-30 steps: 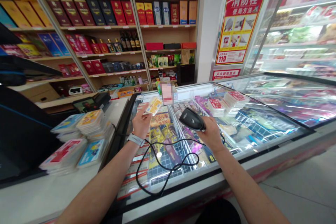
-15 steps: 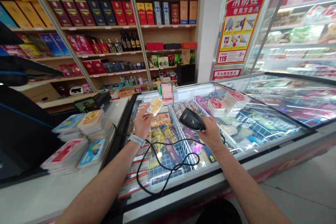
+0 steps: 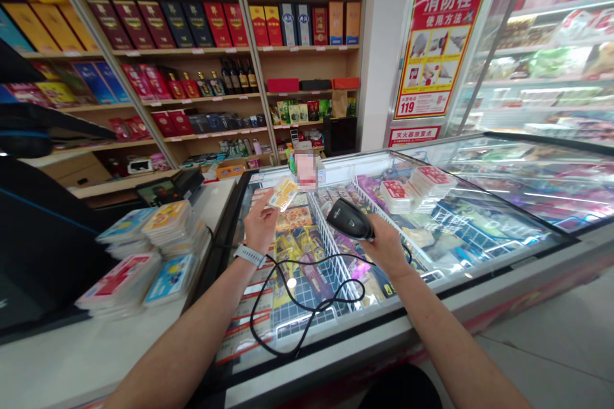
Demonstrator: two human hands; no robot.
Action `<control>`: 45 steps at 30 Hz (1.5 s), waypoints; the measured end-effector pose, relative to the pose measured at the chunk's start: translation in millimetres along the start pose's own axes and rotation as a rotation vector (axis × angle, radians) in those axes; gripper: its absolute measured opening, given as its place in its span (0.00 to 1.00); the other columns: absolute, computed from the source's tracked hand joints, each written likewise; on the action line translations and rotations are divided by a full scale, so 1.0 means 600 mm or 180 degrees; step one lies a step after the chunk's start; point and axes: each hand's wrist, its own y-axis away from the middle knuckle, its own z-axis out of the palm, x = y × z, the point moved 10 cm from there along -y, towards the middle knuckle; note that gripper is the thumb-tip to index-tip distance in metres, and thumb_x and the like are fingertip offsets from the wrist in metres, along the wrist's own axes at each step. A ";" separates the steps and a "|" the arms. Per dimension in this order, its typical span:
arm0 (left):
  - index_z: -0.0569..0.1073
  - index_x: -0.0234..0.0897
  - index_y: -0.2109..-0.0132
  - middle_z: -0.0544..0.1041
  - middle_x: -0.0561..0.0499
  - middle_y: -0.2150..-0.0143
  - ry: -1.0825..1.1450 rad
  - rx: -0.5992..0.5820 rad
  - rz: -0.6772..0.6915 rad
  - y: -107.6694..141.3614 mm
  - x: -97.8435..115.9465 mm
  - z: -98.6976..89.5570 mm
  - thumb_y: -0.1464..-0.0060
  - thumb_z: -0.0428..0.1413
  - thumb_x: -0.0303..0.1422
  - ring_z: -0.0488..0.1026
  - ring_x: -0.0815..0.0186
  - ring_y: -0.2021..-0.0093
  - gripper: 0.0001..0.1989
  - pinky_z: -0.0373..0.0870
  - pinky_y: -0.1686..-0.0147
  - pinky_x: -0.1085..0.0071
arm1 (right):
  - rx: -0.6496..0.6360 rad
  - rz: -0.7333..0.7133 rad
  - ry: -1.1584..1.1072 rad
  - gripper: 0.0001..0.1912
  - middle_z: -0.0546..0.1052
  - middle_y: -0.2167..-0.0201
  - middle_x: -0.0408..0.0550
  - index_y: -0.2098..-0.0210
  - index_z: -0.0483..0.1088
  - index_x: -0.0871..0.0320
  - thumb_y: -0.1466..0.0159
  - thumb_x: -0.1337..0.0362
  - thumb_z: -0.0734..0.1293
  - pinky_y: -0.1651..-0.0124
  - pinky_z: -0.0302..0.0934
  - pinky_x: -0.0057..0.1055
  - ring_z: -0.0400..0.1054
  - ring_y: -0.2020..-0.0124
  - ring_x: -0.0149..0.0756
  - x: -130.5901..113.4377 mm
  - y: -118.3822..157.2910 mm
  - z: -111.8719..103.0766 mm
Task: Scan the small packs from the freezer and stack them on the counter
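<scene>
My left hand (image 3: pixel 260 225), with a grey watch band at the wrist, holds a yellow-and-white packet (image 3: pixel 283 194) above the freezer's glass top. To its right, my right hand (image 3: pixel 385 243) grips a black handheld scanner (image 3: pixel 350 220), whose head points left toward the packet without touching it. The scanner's black cable (image 3: pixel 314 308) lies looped on the glass below both hands. Stacks of similar flat packs, red (image 3: pixel 119 281), blue (image 3: pixel 170 278) and orange (image 3: pixel 167 217), sit on the counter at the left.
Red-and-white packs (image 3: pixel 397 195) are stacked on the freezer glass at the right. A dark monitor (image 3: pixel 43 223) stands on the white counter (image 3: pixel 62 364) at the left. Shelves of boxes and bottles (image 3: pixel 235 75) line the back wall.
</scene>
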 end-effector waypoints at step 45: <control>0.69 0.36 0.39 0.77 0.42 0.49 0.0032 -0.0221 0.0022 0.010 0.016 0.022 0.53 0.60 0.31 0.77 0.65 0.63 0.31 0.72 0.74 0.78 | -0.0094 -0.0095 -0.0024 0.09 0.74 0.65 0.49 0.59 0.65 0.56 0.39 0.64 0.64 0.63 0.63 0.35 0.70 0.64 0.41 -0.004 -0.001 0.003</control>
